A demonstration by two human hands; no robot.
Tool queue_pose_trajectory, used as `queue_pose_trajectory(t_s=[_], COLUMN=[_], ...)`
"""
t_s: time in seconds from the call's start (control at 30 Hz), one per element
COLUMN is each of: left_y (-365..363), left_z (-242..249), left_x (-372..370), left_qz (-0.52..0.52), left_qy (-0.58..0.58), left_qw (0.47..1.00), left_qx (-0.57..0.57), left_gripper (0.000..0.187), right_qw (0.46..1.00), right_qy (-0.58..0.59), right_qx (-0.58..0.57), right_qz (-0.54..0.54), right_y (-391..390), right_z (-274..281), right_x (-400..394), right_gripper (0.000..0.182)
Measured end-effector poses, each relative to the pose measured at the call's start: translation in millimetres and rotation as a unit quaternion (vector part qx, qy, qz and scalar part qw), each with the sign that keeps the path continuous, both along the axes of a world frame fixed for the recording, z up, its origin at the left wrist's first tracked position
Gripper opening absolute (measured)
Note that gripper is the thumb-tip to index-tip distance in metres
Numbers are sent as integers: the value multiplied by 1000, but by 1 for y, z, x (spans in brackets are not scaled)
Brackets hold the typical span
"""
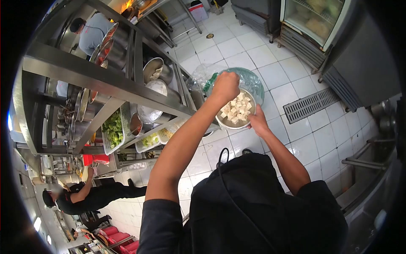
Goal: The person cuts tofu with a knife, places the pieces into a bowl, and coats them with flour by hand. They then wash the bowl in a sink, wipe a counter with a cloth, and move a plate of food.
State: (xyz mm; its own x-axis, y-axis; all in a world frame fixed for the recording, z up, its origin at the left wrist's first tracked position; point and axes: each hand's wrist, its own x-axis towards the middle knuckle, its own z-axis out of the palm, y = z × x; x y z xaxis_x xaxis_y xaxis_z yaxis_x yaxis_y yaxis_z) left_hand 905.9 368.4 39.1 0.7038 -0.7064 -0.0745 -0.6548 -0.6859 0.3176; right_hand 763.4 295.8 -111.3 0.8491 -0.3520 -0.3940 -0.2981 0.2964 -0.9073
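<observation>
My right hand grips the rim of a round metal bowl on its near right side. Off-white cubes that look like tofu partly fill it. My left hand is closed in a fist just above the bowl's far left edge. What it holds, if anything, is hidden by the fingers. Behind and below both hands is a round green-teal tub with crumpled clear plastic around it. Something dark green shows through the plastic beside my left fist.
A steel rack on the left holds metal pots, a basket of leafy greens and a basket of chopped vegetables. One person stands at lower left, another at upper left near flames. A floor drain grate and glass-door fridge are right.
</observation>
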Motion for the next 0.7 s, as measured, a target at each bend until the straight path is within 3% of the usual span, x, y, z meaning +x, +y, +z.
queue_pose_trajectory(t_s=[0.1,0.2,0.3,0.43,0.53,0.6,0.67,0.7], left_y=[9,16,27,76,89,84,77,77], left_z=[-18,-28,-20,-42,-67,-84,-96,-97], left_x=[0,-6,-4,-25,-44,-50,-52,-54], left_qz=[-61,-42,68,181,272,282,345,354], left_qy=[24,23,58,-66,220,319,421,434], left_qw=[998,999,996,965,877,826,760,754], left_qx=[-16,-1,-20,-180,-329,-369,-354,-342], left_gripper=[19,28,36,33,25,20,15,16], right_qw=[1000,1000,999,994,983,984,1000,997], right_qy=[-17,27,28,-74,-152,-152,4,82], right_qx=[13,2,19,-12,-32,-44,-12,4], right_qz=[-2,-9,-30,-73,-101,-82,-20,10], right_y=[-2,-5,-9,-18,-22,-25,-36,-38], right_z=[0,2,6,31,36,33,28,32], right_x=[-2,4,7,9,9,-1,-6,-6], right_gripper=[40,41,38,35,35,34,34,33])
